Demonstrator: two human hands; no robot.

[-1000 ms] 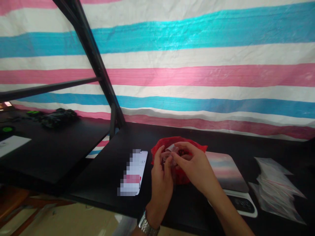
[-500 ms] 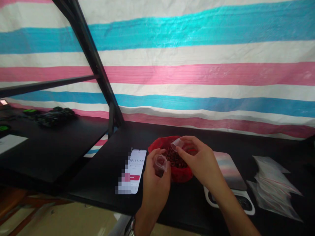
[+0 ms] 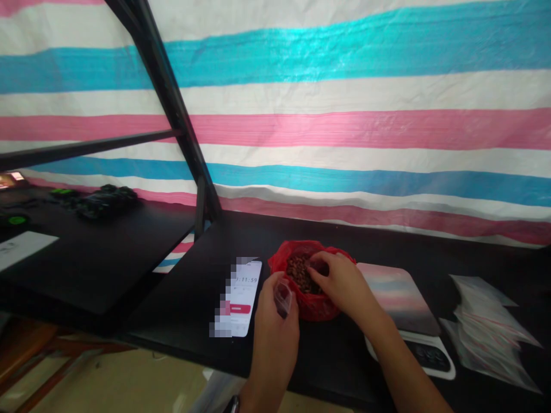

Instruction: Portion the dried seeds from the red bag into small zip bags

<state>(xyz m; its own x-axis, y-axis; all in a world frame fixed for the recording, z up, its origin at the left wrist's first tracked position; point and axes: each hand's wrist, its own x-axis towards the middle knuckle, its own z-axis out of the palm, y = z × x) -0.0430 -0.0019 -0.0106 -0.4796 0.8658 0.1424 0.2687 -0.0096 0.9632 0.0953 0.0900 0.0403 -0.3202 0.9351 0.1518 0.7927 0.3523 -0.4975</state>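
Note:
My left hand (image 3: 278, 327) is closed around a small clear plastic bag (image 3: 283, 295), held with its mouth open just in front of a red plastic bag (image 3: 318, 310). Inside the red bag lies a heap of small brown beans (image 3: 300, 272), like coffee beans. My right hand (image 3: 342, 281) reaches over the red bag's right side, fingertips pinched down at the beans. Its fingers mostly hide the small clear plastic cup they hold. Right of the red bag is a scale (image 3: 400, 298) with a shiny plate, partly behind my right forearm.
A phone (image 3: 243, 298) with a running timer lies left of my left hand. Several flat clear zip bags (image 3: 488, 332) are piled right of the scale. A black metal frame (image 3: 172, 115) stands at the left, and a striped sheet (image 3: 344, 132) hangs behind the black table (image 3: 241, 229).
My right hand has lowered the small clear cup from above the red bag into the beans. My left hand keeps holding the clear bag near the red bag's front.

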